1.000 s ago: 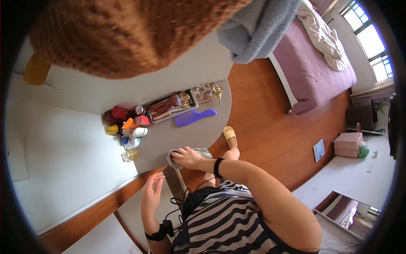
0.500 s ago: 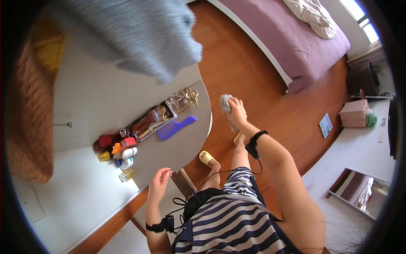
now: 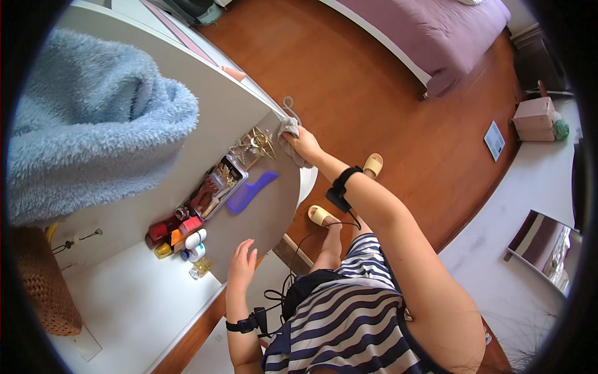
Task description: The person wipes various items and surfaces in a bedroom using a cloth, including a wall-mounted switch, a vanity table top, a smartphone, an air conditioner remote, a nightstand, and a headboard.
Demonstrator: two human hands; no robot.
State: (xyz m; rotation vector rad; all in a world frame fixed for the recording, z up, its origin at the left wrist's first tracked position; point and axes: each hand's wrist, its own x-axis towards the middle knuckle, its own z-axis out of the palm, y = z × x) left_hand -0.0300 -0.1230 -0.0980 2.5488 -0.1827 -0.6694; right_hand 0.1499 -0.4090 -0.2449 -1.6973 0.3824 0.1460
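My right hand (image 3: 305, 144) is closed around a grey cloth (image 3: 289, 128), which lies against the far end of the rounded grey shelf (image 3: 265, 218). One end of the cloth hangs down over the shelf's edge. Close to the cloth stands a gold star-shaped ornament (image 3: 263, 143). Above the near edge of the shelf, my left hand (image 3: 242, 265) is held empty with its fingers loosely apart. A purple comb (image 3: 252, 192) lies between my two hands, beside a clear-sided tray (image 3: 235, 168) of hair clips.
Several small bottles and boxes, among them a yellow-capped jar (image 3: 163, 250) and a glass bottle (image 3: 200, 268), stand along the wall. A fluffy blue towel (image 3: 99, 143) hangs at the left above a brown knitted item (image 3: 50, 287). A bed (image 3: 430, 37) stands far right.
My right hand has carried the grey cloth leftward from above the floor to the shelf's far end. My left hand stays empty, a little lower. The view has shifted, showing the blue towel farther left.
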